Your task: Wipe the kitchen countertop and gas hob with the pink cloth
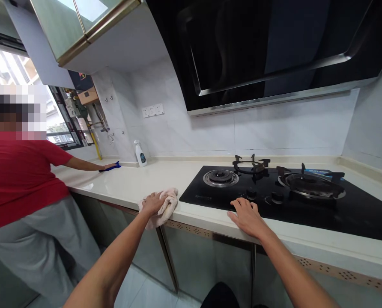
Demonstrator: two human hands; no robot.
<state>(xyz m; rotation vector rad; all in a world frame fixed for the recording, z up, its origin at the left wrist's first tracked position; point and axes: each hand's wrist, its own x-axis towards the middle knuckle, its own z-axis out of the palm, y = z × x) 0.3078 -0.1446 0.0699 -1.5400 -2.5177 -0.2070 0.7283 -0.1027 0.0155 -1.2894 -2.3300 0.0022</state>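
My left hand (pixel 152 202) is closed on a crumpled pinkish cloth (pixel 167 204) at the front edge of the pale countertop (pixel 136 182), just left of the black glass cooktop (pixel 306 205). Part of the cloth hangs over the counter edge. My right hand (pixel 247 216) lies flat with fingers spread on the counter's front strip, its fingertips at the cooktop's edge near the two knobs (pixel 264 196).
A person in a red shirt (pixel 17 179) stands at the left, one hand pressing a blue cloth (pixel 112 167) on the counter. A white spray bottle (pixel 140 153) stands by the wall. Burner grates (pixel 309 182) sit on the cooktop, a black range hood (pixel 274 47) above.
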